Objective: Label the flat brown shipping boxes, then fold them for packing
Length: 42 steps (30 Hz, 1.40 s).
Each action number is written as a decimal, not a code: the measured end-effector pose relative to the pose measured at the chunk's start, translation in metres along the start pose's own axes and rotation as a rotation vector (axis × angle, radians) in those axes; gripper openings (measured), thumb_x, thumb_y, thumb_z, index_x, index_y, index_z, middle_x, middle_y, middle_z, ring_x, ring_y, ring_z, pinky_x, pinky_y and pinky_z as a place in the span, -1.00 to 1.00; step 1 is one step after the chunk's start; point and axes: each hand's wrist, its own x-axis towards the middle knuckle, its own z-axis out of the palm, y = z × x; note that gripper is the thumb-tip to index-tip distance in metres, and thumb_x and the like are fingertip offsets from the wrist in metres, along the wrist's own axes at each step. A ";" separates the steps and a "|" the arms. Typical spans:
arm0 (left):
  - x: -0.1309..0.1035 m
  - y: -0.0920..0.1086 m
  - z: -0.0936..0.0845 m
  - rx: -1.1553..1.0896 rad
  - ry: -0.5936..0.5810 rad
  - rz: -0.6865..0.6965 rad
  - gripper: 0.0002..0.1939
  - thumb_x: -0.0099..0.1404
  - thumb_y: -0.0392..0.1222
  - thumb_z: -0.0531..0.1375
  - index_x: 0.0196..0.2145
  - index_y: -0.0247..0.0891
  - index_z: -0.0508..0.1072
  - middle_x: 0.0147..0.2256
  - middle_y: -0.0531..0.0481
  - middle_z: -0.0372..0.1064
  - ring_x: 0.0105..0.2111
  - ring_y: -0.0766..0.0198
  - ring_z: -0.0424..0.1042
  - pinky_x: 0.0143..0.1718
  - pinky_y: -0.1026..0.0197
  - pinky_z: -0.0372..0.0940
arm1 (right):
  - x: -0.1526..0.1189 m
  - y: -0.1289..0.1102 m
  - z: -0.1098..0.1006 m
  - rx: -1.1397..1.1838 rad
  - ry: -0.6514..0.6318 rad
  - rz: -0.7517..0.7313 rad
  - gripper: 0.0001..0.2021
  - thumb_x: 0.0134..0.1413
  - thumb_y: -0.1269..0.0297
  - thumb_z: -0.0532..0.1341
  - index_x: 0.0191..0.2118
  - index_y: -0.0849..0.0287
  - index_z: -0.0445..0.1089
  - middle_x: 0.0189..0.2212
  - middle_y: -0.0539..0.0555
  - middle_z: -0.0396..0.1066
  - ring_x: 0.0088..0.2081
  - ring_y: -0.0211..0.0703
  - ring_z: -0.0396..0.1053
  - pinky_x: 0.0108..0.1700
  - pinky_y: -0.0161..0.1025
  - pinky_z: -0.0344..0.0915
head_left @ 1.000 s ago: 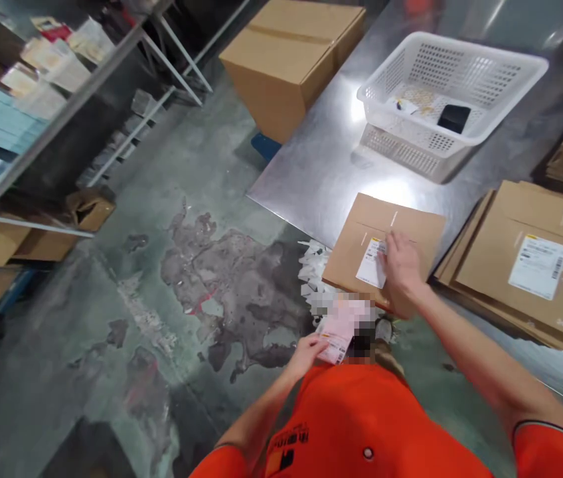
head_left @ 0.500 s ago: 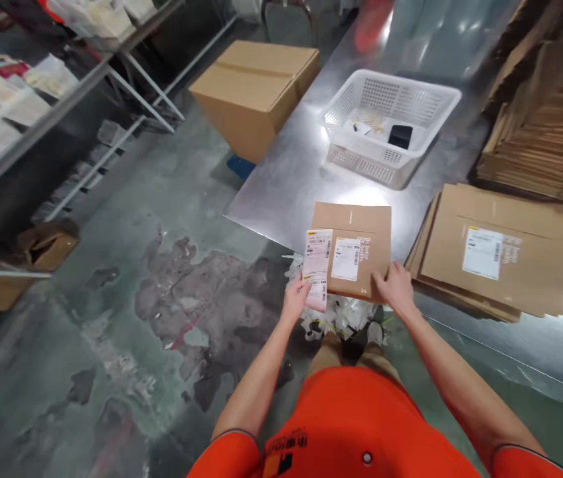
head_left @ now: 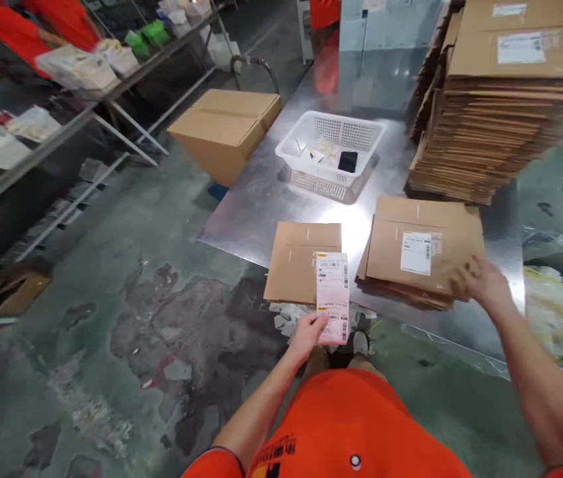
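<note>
At the near edge of the desk [head_left: 251, 216], the left hand [head_left: 307, 337] pinches the label sheet [head_left: 332, 285] over a flat carton [head_left: 291, 265]; the right hand [head_left: 481, 285], loosely curled, is at the labelled stack [head_left: 421, 252], grip too blurred to judge; keep sheet flat, stack square.

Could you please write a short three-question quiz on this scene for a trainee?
1. What does the left hand hold?
2. True or false: a black rectangular object lies inside the white plastic basket.
3. Which is the right hand nearest: (a) the white plastic basket, (b) the low stack of flat cardboard, (c) the black rectangular object?

Key: 1. A strip of printed shipping labels. 2. True. 3. (b).
</note>
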 end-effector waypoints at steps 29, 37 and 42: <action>-0.010 -0.081 -0.130 -0.038 0.250 -0.221 -0.57 -0.19 0.03 0.46 -0.50 -0.41 0.54 -0.54 -0.07 0.47 -0.52 0.23 0.39 -0.43 0.20 0.25 | -0.006 -0.238 0.270 -0.253 -0.445 -0.569 -0.36 0.14 -0.01 0.22 0.26 0.24 0.25 0.11 0.42 0.34 0.08 0.38 0.25 0.09 0.26 0.15; 0.053 -0.018 -0.169 0.017 0.412 0.178 -0.62 0.12 0.06 0.31 -0.29 -0.33 0.64 -0.18 -0.12 0.58 -0.16 0.09 0.50 -0.07 0.13 0.35 | -0.057 -0.255 0.315 -0.264 -0.464 -0.701 -0.33 0.28 0.00 0.04 0.34 0.38 0.09 0.37 0.40 -0.01 0.39 0.35 -0.18 0.32 0.33 -0.22; 0.086 0.010 -0.169 0.083 0.342 0.249 -0.69 0.08 -0.01 0.36 -0.30 -0.30 0.64 -0.04 -0.12 0.53 -0.03 0.07 0.46 0.05 0.13 0.29 | -0.028 -0.205 0.270 -0.185 -0.324 -0.351 -0.45 0.23 0.09 0.04 0.20 0.38 0.26 0.23 0.45 0.20 0.24 0.26 0.15 0.24 0.15 0.11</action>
